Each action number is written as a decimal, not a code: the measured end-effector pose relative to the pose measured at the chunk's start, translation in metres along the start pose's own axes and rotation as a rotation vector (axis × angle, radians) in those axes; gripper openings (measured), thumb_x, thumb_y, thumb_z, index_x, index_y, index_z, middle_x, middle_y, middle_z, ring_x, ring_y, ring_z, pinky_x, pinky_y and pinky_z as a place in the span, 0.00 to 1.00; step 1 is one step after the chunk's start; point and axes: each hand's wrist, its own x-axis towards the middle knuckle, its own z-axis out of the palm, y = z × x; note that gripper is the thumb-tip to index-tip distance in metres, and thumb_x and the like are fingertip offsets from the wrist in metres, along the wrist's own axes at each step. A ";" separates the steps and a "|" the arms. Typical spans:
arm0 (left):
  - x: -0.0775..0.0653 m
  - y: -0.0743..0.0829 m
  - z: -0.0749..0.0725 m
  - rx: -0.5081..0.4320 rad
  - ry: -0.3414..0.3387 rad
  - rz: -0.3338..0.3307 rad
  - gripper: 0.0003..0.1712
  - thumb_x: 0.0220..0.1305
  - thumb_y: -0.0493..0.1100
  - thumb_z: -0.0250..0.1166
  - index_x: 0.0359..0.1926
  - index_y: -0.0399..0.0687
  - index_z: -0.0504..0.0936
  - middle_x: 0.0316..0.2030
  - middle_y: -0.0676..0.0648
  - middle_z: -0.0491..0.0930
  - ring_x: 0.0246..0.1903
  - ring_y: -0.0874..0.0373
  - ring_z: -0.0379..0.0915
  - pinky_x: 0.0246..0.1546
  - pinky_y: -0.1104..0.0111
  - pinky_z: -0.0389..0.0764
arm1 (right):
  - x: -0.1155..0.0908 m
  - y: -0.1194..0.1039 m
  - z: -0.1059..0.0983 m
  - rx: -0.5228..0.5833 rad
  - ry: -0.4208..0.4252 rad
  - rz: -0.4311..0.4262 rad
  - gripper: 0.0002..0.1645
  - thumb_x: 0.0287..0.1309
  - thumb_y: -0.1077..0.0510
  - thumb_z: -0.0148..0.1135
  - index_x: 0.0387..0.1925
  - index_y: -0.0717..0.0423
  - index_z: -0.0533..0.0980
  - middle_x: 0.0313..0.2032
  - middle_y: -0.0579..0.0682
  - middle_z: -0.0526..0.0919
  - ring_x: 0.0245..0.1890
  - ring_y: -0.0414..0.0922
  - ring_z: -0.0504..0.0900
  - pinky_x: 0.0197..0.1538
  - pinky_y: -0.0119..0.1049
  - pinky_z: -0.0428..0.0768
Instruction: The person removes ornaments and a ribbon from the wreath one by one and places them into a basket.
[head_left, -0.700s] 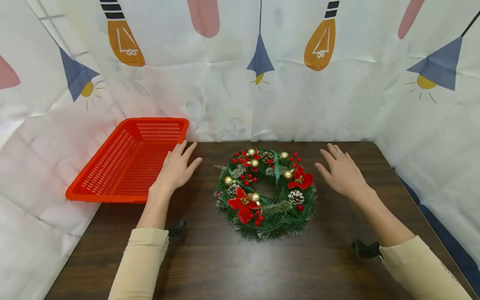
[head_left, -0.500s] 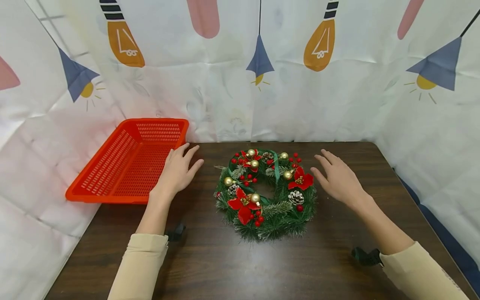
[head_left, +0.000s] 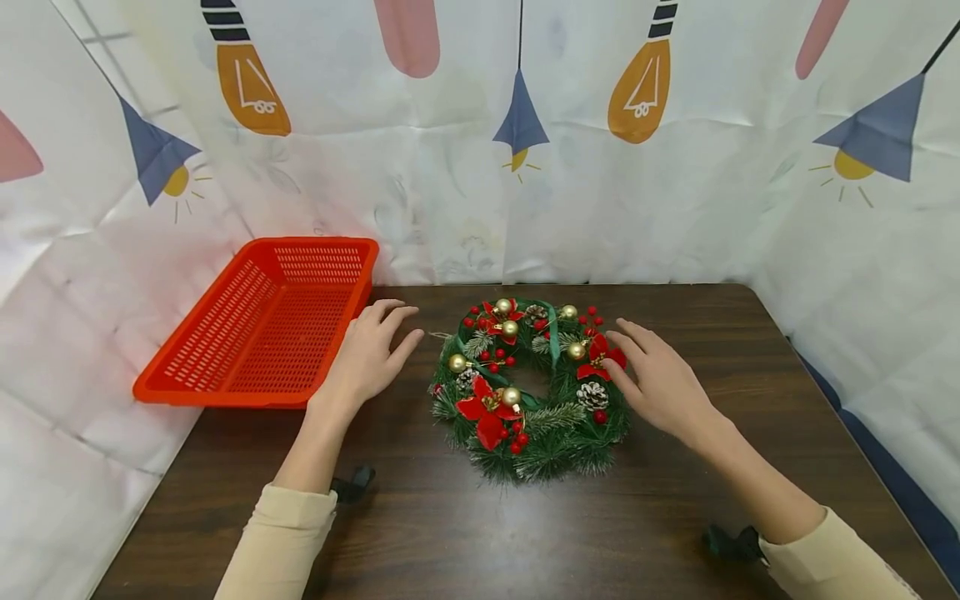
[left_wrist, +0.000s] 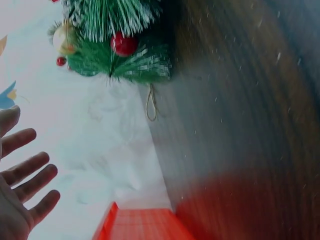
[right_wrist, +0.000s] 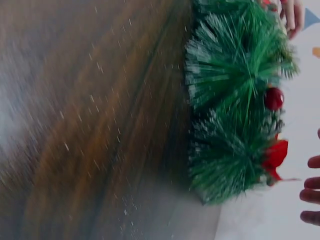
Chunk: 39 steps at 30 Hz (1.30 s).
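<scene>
One round wreath of frosted green artificial pine, trimmed with red fabric flowers and golden balls, is laid flat at the middle of the dark brown wood-grain tabletop. By its clock face, flowers are seen near two, seven and eleven, and a white-tipped pine cone at three. Beyond nine o'clock the left grip is held with fingers spread, just apart from the needles, where a small twine loop is shown. At three the right grip is held, fingers spread and slightly bent; a gap between them and the nearest flower is shown from the right wrist. A rectangular red perforated plastic basket is stood at the tabletop's ten o'clock.
</scene>
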 end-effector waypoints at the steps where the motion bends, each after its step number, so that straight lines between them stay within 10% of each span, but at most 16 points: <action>1: -0.001 0.002 0.001 -0.008 0.005 0.010 0.23 0.75 0.50 0.63 0.62 0.42 0.80 0.60 0.37 0.74 0.59 0.37 0.70 0.58 0.40 0.69 | -0.001 -0.003 0.001 0.003 0.001 -0.007 0.29 0.70 0.52 0.64 0.65 0.66 0.74 0.68 0.67 0.70 0.67 0.65 0.70 0.65 0.63 0.70; 20: -0.017 0.040 0.023 -0.287 0.002 0.139 0.15 0.68 0.41 0.71 0.54 0.42 0.85 0.51 0.48 0.80 0.50 0.49 0.77 0.49 0.53 0.80 | -0.017 -0.048 0.018 0.030 0.065 -0.174 0.26 0.65 0.53 0.67 0.60 0.63 0.79 0.61 0.61 0.78 0.61 0.58 0.76 0.62 0.58 0.76; 39: -0.019 0.091 0.038 -0.457 -0.167 0.199 0.13 0.65 0.37 0.73 0.51 0.44 0.86 0.47 0.48 0.83 0.46 0.50 0.81 0.47 0.59 0.83 | -0.032 -0.061 0.034 0.011 -0.011 -0.235 0.26 0.68 0.48 0.66 0.60 0.59 0.79 0.58 0.59 0.79 0.59 0.57 0.78 0.62 0.57 0.76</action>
